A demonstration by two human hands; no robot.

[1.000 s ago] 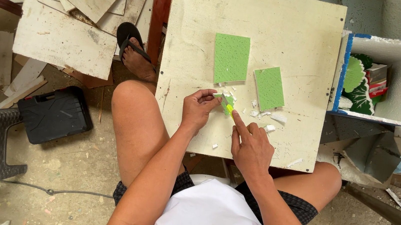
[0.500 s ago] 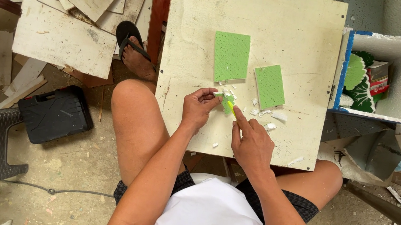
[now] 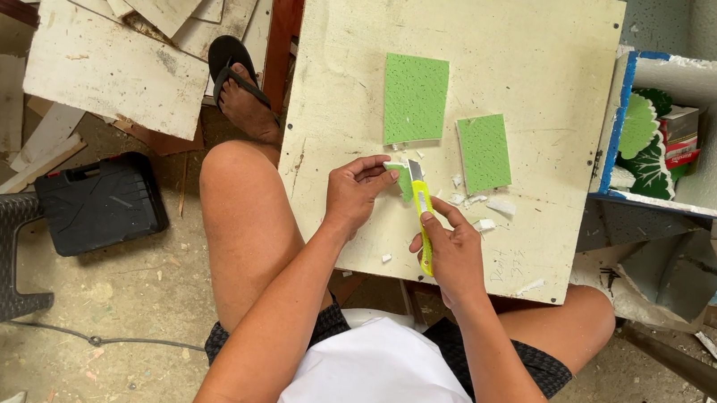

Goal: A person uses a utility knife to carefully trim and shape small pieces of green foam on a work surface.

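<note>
On the tabletop [image 3: 522, 31], the left hand [image 3: 357, 194] pinches a small green piece [image 3: 399, 179] just left of the yellow utility knife [image 3: 422, 213], which the right hand [image 3: 453, 253] clamps, its long axis running near-to-far, blade tip touching the piece's right edge.

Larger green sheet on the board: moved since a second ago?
No. The larger green sheet sits at the same spot relative to the board's edges and the smaller green sheet.
</note>
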